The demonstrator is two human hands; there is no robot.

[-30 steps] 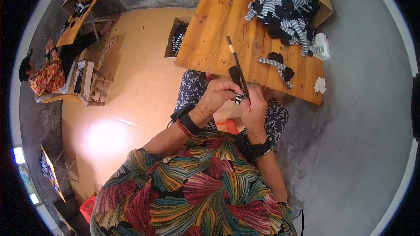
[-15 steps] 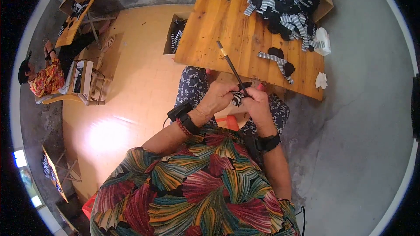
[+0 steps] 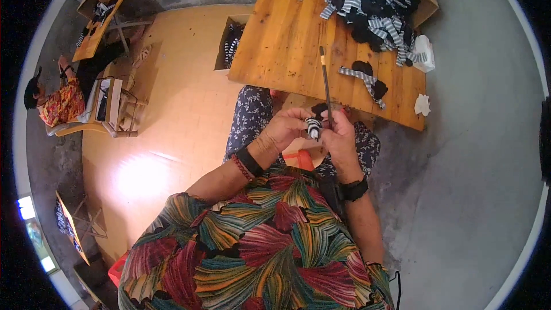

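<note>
Over my lap, a small black-and-white striped fabric piece (image 3: 313,128) is pinched between my two hands, with white showing at its lower end. The fingers of my left hand (image 3: 282,130) are closed on its left side. My right hand (image 3: 341,140) grips a thin dark rod (image 3: 326,83) that stands nearly upright, with a pale band near its top. The right thumb also lies against the striped piece. Some black fabric (image 3: 319,109) shows just beyond the fingers. I cannot tell whether the rod's lower end is inside the fabric.
Ahead is a wooden table (image 3: 275,40) with a tipped carton (image 3: 426,0) spilling striped and black fabric pieces (image 3: 373,11). One striped piece (image 3: 363,80), a white packet (image 3: 423,54) and crumpled tissue (image 3: 422,105) lie nearby. Another box (image 3: 221,51) stands left. A seated person (image 3: 63,103) is far left.
The rod has swung from leaning left to nearly upright. The striped piece has turned and shows more fully between my hands. My left wrist has rotated slightly.
</note>
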